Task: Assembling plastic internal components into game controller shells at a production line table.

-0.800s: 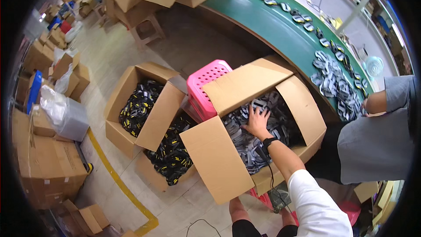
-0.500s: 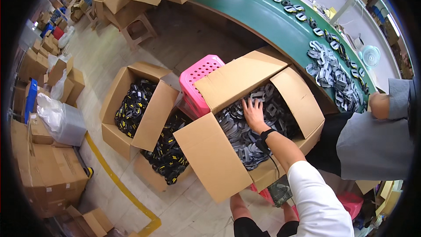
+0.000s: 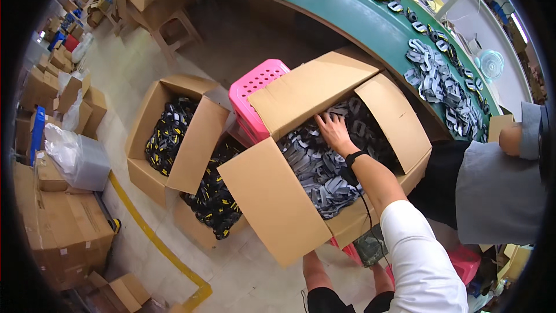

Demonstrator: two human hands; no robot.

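Observation:
My right hand (image 3: pixel 335 133), with a dark band at its wrist, reaches into a big open cardboard box (image 3: pixel 272 203) from the lower right. Its fingers are apart and bent down onto loose grey plastic parts (image 3: pixel 324 165), oblong and loop-like, near the box's far flap. No part shows lifted in the fingers; the fingertips are partly hidden among the pieces. A dark cord (image 3: pixel 370 220) hangs by the forearm. My left hand is out of sight.
A pink perforated plastic stool (image 3: pixel 255 87) stands behind the box. Left are boxes of black-and-yellow parts (image 3: pixel 168 136). A green conveyor belt (image 3: pixel 324 8) carries rows of parts and a grey heap (image 3: pixel 434 75). At right, a person in a grey shirt (image 3: pixel 498 191) is close by.
My right hand has moved slightly left and farther toward the far flap, its fingers more bent into the grey parts. The whole view has shifted a little.

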